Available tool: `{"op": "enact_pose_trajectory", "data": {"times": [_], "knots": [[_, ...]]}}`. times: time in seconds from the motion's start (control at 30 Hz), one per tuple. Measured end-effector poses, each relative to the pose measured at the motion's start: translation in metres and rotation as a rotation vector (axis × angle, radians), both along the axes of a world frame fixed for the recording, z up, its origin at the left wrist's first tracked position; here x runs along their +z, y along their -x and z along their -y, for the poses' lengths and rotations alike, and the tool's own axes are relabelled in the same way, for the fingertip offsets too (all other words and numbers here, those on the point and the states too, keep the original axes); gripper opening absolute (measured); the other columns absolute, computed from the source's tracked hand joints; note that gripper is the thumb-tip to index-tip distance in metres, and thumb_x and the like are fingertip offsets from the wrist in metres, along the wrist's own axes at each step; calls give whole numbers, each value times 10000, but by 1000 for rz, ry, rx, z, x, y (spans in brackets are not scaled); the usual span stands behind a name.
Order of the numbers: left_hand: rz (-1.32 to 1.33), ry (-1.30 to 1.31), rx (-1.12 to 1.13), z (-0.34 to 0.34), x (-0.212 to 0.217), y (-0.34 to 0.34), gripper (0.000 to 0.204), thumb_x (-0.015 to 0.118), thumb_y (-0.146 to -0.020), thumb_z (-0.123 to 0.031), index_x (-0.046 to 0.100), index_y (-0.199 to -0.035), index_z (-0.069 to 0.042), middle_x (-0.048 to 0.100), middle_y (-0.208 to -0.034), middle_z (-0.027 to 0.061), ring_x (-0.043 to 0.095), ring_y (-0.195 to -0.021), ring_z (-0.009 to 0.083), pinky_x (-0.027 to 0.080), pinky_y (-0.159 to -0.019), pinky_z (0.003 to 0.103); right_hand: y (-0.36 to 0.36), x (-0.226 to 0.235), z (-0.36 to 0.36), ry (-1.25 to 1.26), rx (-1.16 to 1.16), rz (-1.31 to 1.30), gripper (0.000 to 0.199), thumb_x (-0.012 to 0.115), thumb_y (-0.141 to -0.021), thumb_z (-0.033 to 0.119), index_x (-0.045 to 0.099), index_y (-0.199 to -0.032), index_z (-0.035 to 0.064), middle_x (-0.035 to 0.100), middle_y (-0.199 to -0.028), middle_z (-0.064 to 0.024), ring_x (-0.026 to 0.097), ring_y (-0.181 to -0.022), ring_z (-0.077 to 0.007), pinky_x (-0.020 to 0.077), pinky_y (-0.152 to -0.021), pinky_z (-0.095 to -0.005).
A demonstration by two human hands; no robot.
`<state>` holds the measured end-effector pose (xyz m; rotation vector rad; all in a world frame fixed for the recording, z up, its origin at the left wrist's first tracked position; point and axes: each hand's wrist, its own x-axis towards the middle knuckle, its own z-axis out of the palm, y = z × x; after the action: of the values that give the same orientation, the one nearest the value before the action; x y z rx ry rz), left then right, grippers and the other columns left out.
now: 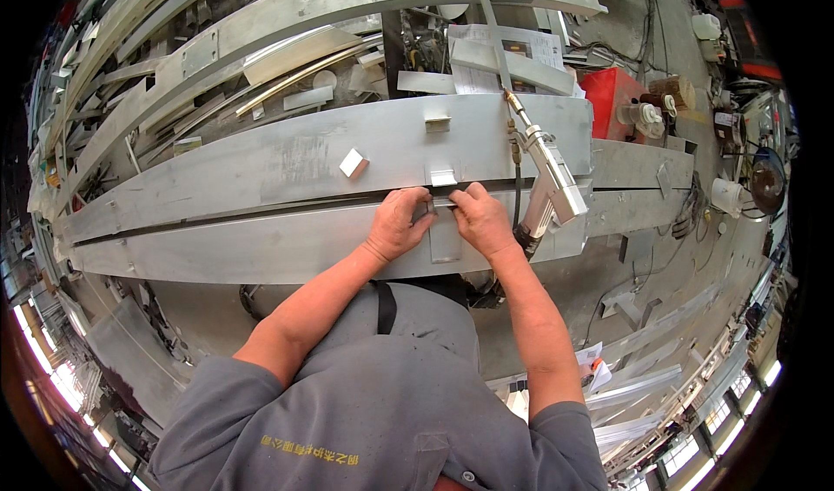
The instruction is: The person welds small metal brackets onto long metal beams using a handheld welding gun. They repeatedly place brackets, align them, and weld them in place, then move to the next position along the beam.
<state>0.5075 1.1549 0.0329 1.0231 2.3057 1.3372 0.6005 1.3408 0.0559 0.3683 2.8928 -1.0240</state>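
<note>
Two long grey metal panels, a far one (287, 148) and a near one (234, 248), lie side by side with a dark narrow gap between them. On the near panel, by the gap, sits a small rectangular metal piece (446, 241). My left hand (401, 222) pinches its far end from the left, fingertips bent in. From the right, my right hand (482, 222) grips the same end with thumb and fingers pressed together. The fingers partly hide that end. Just beyond them a small angle bracket (443, 177) rests on the far panel, with another bracket (437, 123) farther back.
Right of my hands a silver hand tool (552, 182) with a hose lies across the panels. A small block (354, 163) sits at left on the far panel. Beyond are metal offcuts, a long beam (287, 13), papers (543, 49) and a red box (611, 100).
</note>
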Motion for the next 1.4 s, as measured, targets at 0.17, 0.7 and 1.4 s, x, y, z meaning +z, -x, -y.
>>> {"op": "enact_pose_trajectory", "data": {"times": [0.17, 0.7, 1.4], "knots": [[-25, 2, -31, -2, 3, 4, 433, 817, -725, -66, 601, -1101, -81, 688, -1006, 71, 666, -928, 299, 538, -824, 388, -1, 0, 1, 11, -53, -1, 170, 710, -827, 118, 672, -991, 140, 600, -927, -71, 665, -779, -325, 567, -670, -439], [-36, -1, -55, -3, 1, 5, 424, 802, -714, -50, 595, -1083, -75, 676, -972, 83, 658, -902, 308, 532, -822, 396, 0, 3, -1, 13, -36, -75, 191, 740, -799, 112, 708, -977, 173, 591, -858, -42, 660, -734, -287, 542, -616, -421], [-79, 7, -77, -7, 3, 5, 424, 791, -712, -63, 611, -1095, -74, 665, -963, 92, 648, -887, 300, 517, -808, 401, 2, 2, 3, -46, -20, -36, 145, 673, -816, 122, 677, -959, 147, 644, -849, -40, 679, -828, -275, 560, -677, -420]]}}
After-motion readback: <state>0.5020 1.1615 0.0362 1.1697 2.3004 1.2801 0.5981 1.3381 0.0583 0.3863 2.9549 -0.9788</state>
